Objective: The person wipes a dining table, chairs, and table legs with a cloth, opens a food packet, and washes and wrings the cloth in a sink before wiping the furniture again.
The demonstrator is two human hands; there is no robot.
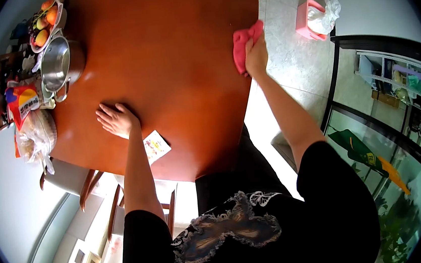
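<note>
My right hand is closed on a pinkish-red cloth at the right edge of the brown wooden table. Part of the cloth is bunched under the fingers, and the fingertips are mostly hidden. Flat on the tabletop at the left lies my left hand, fingers spread, holding nothing. A small printed card or leaflet rests on the table beside my left wrist, partly covered by the forearm.
Along the table's left side stand a steel pot, a fruit basket, a red snack bag and a clear plastic bag. Chairs sit below the near left edge. A pink bin is on the floor at right.
</note>
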